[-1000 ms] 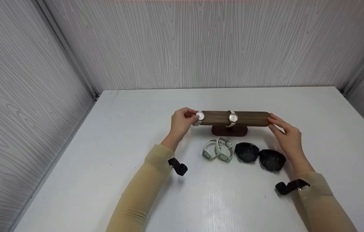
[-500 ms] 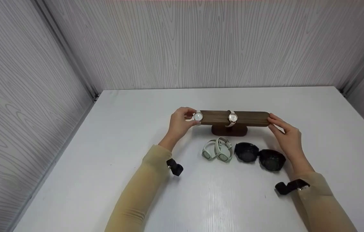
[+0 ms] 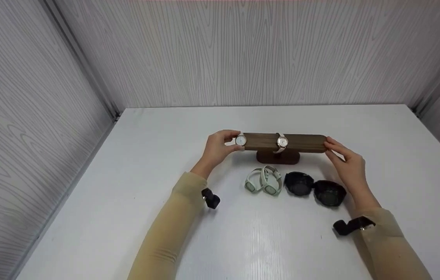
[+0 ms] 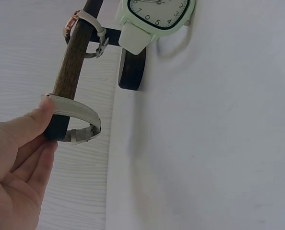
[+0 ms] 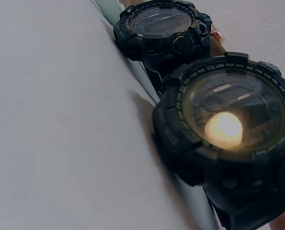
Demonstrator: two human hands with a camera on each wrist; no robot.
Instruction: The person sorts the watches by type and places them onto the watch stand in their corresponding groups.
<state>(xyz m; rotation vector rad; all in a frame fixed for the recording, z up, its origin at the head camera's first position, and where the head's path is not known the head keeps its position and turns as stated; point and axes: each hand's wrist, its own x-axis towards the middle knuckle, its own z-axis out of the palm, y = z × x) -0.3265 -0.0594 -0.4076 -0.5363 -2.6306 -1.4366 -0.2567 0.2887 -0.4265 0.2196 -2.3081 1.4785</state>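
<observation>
A brown wooden watch bar [image 3: 260, 142] on a dark red base [image 3: 277, 157] carries a white-strapped watch [image 3: 282, 142] near its middle. At the bar's left end, my left hand [image 3: 218, 148] pinches a second pale-strapped watch [image 3: 241, 140], whose strap [image 4: 77, 109] loops round the bar in the left wrist view. With thumb and fingers my right hand [image 3: 350, 167] grips the bar's right end; in the right wrist view black watches hide most of that hand.
Two pale green watches [image 3: 270, 189] lie just before the stand on the white table [image 3: 126, 217]. Right of them are two black watches [image 3: 329, 193], seen large as a black watch [image 5: 233, 110] in the right wrist view. Wood-grained panels [image 3: 243, 54] stand behind and beside.
My left hand first shifted slightly left with its watch, then a little back right; its thumb now sits lower, leaving the dial uncovered. My right hand stays on the bar.
</observation>
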